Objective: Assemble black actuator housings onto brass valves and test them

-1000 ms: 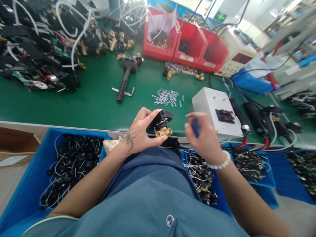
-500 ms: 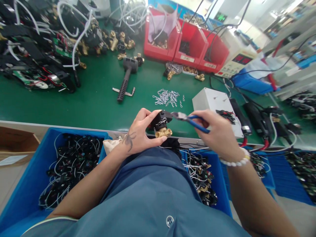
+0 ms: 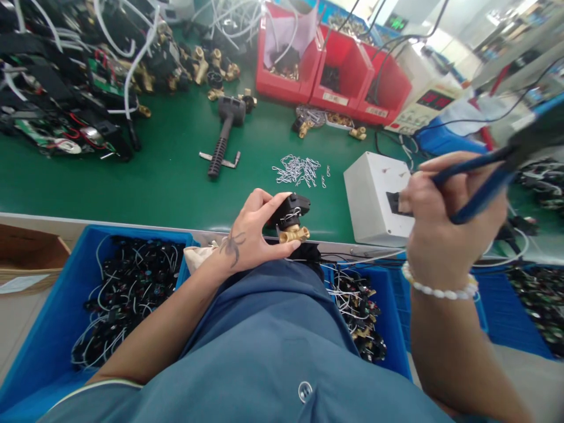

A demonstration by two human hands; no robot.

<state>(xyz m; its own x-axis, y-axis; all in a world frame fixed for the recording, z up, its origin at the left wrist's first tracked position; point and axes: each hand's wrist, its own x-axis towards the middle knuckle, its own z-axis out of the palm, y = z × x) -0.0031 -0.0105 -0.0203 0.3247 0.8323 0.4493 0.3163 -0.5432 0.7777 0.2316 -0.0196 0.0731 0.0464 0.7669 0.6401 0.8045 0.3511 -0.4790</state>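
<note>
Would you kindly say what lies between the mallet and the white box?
The head view shows metal clips between the mallet and the white box, most piled, two loose nearer the box.

Black mallet [image 3: 224,132] on green bench [image 3: 154,188], three red bins [image 3: 332,101], cardboard box [image 3: 29,249], pale device [image 3: 409,119] with red digits [image 3: 434,100]

bright, pale indoor light washes out the hazy upper right. soft glare touches the green desk [image 3: 167,191]. the right hand [image 3: 447,235] and pliers [image 3: 506,165] are motion-blurred; wide-angle edges stretch.
</note>
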